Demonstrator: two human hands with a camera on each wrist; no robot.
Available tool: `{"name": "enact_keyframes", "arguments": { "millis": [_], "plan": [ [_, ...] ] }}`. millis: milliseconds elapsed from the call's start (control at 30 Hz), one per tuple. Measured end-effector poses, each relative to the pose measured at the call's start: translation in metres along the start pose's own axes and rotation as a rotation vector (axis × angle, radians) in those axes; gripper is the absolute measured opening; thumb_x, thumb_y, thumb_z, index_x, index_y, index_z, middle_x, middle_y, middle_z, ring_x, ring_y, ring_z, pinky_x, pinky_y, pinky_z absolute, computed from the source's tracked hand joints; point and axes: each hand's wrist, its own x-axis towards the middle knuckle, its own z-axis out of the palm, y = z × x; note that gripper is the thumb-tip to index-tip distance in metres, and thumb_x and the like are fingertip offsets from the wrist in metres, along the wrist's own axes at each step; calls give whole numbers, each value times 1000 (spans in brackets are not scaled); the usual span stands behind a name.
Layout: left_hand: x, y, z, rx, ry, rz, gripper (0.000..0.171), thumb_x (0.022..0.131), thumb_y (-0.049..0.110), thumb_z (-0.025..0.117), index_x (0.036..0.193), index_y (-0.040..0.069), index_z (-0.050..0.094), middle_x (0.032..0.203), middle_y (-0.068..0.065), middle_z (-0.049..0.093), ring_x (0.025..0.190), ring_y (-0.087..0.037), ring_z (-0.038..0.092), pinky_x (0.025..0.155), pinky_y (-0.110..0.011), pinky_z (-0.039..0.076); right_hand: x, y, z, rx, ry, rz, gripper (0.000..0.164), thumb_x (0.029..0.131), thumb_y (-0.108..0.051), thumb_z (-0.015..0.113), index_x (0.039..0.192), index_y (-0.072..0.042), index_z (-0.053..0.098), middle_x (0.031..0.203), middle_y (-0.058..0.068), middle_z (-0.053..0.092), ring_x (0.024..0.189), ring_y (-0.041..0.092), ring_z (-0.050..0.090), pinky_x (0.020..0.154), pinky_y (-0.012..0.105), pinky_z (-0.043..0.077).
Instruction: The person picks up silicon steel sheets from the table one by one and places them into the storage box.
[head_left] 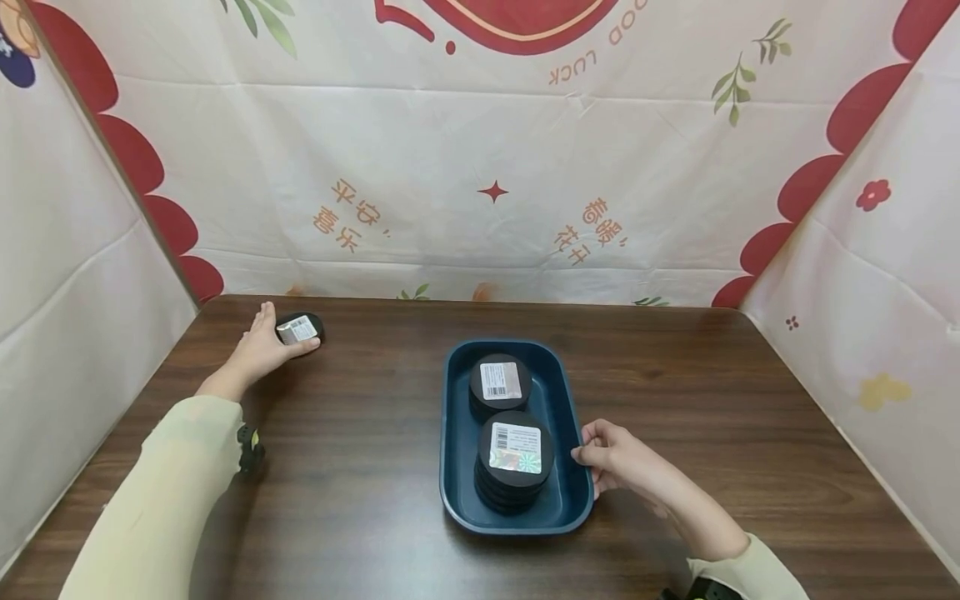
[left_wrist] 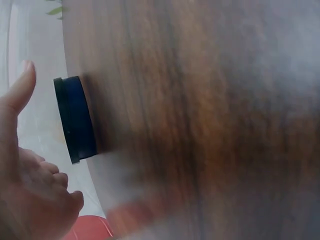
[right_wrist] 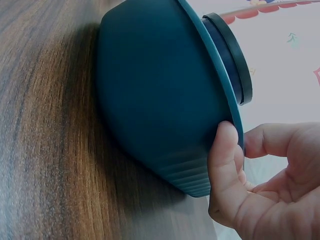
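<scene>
At the table's far left, my left hand (head_left: 258, 350) is beside a flat, round, black lidded container (head_left: 299, 328) with a white label on top. In the left wrist view, thumb and fingers are spread, and a gap shows between them and the container (left_wrist: 76, 119). My right hand (head_left: 611, 454) pinches the right rim of a blue rectangular tray (head_left: 517, 523), thumb and fingers on either side of the edge (right_wrist: 165, 85). Inside the tray sit two groups of similar labelled black containers: a rear one (head_left: 500, 383) and a taller front stack (head_left: 513, 483).
The brown wooden table (head_left: 360, 467) carries the tray right of its middle. Behind it hangs a printed white cloth (head_left: 420, 167), with more white cloth along the left side (head_left: 90, 275) and the right side (head_left: 862, 275).
</scene>
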Motion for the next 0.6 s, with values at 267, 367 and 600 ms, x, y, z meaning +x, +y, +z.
{"name": "enact_keyframes", "arguments": {
  "millis": [267,367,600],
  "plan": [
    [0,-1,1,-14,-70,-57,119,80,56,63,140,-12,-14,144,-39,3,131,-54,17,103,-60,21,1,1,0,5,-2,-1,26,90,-11,51,104,5,37,70,6,49,58,16,50,56,31,51],
    [2,-3,1,-2,-66,-58,117,81,52,65,140,-13,-13,141,-42,11,127,-56,23,102,-61,24,0,1,0,5,-3,1,26,90,-11,51,104,5,36,70,6,48,59,16,50,56,31,51],
    [7,-7,3,-7,-10,-44,114,80,45,69,141,-14,-7,139,-43,18,124,-56,27,101,-60,25,1,0,0,3,5,8,26,90,-11,50,105,5,36,71,7,49,60,16,49,57,31,51]
  ]
}}
